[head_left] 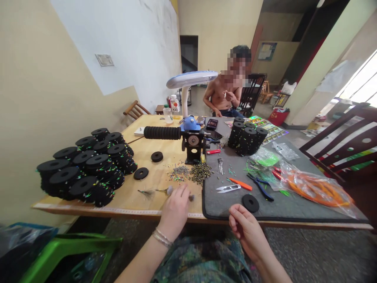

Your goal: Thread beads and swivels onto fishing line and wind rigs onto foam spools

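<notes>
A wooden table point(153, 133) carries stacks of black foam discs point(79, 169) along its left edge and small heaps of beads point(180, 173) near the front. A grey mat point(224, 208) covers its right side, holding snips point(228, 188), pliers point(260, 188) and plastic bags point(318, 191).
</notes>
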Available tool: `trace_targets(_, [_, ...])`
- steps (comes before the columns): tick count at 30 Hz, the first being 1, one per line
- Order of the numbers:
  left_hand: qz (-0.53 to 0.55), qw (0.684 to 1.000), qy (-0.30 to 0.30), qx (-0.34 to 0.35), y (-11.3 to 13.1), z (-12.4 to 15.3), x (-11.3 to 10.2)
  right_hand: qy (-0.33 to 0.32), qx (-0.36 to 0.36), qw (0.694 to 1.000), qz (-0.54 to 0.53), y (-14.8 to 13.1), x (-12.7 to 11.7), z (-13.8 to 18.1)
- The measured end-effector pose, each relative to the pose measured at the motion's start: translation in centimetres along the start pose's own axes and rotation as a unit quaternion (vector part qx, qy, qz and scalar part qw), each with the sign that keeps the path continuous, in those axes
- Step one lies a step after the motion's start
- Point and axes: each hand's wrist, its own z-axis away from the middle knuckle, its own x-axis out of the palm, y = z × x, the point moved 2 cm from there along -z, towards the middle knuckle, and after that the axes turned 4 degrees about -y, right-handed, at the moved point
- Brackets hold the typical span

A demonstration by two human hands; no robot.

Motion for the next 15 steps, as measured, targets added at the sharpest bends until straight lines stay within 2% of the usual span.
trace_targets(2, [0.055,0.997,0.036,0.035,0.9,0.5,0.2,-0.001,0.0,1.0,0.003,-0.1,0.1,0.2])
trace_targets(3, [0.103,0.993,0.034,0.042,1.5,1.0,0.5,-0.004,0.001,1.0,0.004,-0.2,0.2,0.3])
trace_targets(5, [0.234,0.972,-0.019,0.021,2.9,2.0,1.3,-0.012,0.009,1.0,0.003,-0.4,0.4,0.6])
trace_targets(6, [0.308,0.949,-0.064,-0.009,3.7,2.5,1.9,-0.016,0.014,1.0,0.0,-0.5,0.6,0.7])
trace_targets(8, [0.456,0.876,-0.147,-0.05,5.2,3.2,3.2,-0.031,0.021,0.999,-0.006,-0.8,1.0,1.0])
trace_targets(11, [0.585,0.773,-0.24,-0.053,6.7,3.7,4.9,-0.058,0.021,0.998,-0.013,-1.5,1.7,1.2])
trace_targets(13, [0.612,0.743,-0.26,-0.069,6.7,3.7,5.7,-0.061,0.012,0.998,-0.012,-2.0,1.9,1.2])
trace_targets(15, [0.614,0.738,-0.26,-0.104,6.2,3.6,6.4,-0.049,-0.004,0.999,-0.005,-2.5,1.7,0.9])
